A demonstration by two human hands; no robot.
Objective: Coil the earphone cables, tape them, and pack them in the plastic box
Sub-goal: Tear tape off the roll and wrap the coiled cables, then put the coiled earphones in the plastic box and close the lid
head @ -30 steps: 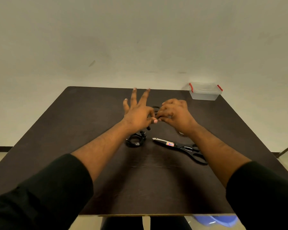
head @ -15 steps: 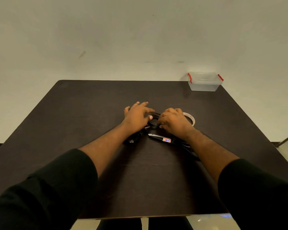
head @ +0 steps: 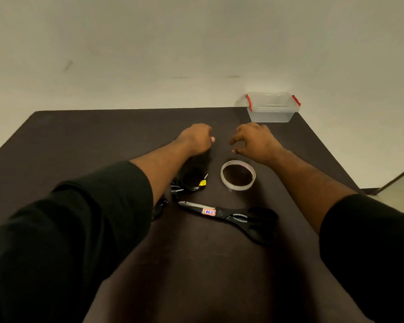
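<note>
My left hand (head: 196, 139) is curled above the table and grips a black earphone cable (head: 197, 165) that hangs under it as a dark bundle. The bundle's lower end, with a small yellow tag, lies on the table. Another black cable (head: 159, 208) peeks out beside my left forearm. My right hand (head: 254, 141) hovers just right of the left, its fingers loosely curled with thumb and forefinger apart, and I see nothing in it. A clear tape roll (head: 224, 180) lies flat below my right hand. The clear plastic box (head: 272, 113) with red clips stands at the far right corner, lid on.
Black-handled scissors (head: 233, 216) lie closed in front of the tape roll, blades pointing left. The dark table (head: 91, 136) ends at a pale wall behind. The table's right edge drops to the floor just beyond my right forearm.
Both hands have lifted off the table and moved away from me and slightly apart. The tape roll, partly covered before, now lies in full view.
</note>
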